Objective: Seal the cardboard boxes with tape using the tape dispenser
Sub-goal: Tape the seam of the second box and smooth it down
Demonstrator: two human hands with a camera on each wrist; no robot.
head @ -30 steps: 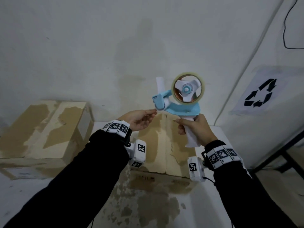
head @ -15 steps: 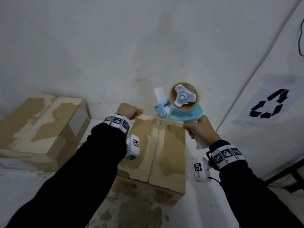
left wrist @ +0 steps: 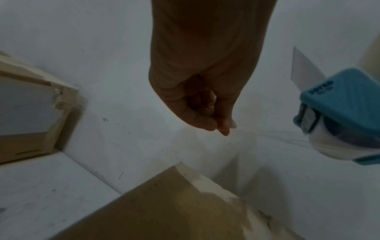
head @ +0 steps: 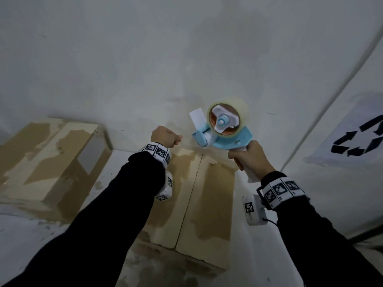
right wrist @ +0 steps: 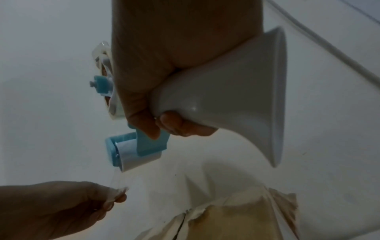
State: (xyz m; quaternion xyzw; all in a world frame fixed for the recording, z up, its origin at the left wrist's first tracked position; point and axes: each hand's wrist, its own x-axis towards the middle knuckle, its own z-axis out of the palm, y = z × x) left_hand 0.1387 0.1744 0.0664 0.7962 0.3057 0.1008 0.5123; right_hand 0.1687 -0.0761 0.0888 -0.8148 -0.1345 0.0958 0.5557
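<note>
A blue tape dispenser with a white handle and a roll of clear tape is held up near the wall. My right hand grips its handle. My left hand is just left of the dispenser's roller and pinches the free end of the tape between thumb and fingertips. A thin clear strip stretches from it to the dispenser. Below both hands lies a cardboard box with its two top flaps closed along a middle seam.
A second cardboard box lies at the left against the wall. Both boxes rest on a scuffed white table. On the right wall there is a recycling sign, and a white cable runs up beside it.
Both hands have moved away from me toward the box's far edge by the wall. My left hand has drawn away from the dispenser's roller, still pinching the tape end.
</note>
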